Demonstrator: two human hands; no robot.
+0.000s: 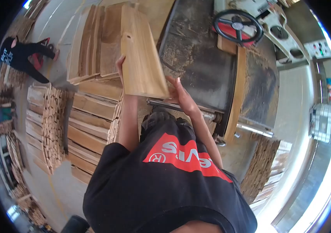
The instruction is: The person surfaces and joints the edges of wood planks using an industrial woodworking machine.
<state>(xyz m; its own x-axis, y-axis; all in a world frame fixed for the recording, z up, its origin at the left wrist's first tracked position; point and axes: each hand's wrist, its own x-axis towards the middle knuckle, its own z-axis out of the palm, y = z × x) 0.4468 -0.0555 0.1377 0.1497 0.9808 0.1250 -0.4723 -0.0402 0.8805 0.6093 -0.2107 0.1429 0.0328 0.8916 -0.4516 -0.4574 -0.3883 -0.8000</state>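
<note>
A long, pale wooden board [140,54] is held up in front of my body, its near end above the front edge of the machine table. My left hand [120,68] grips the board's left edge, fingers partly hidden behind it. On the other side, my right hand [180,94] is at the board's near right corner, thumb and fingers apart, the palm side toward the wood. Whether it bears the board's weight I cannot tell. To the right of the board lies the dark machine table [200,58], strewn with sawdust.
Stacked boards [89,124] stand to the left, with more planks [89,42] beyond. A black handwheel [238,26] sits on the machine at the upper right. A wooden fence [238,89] runs along the table. One person [25,54] is at the far left, another [3,115] below.
</note>
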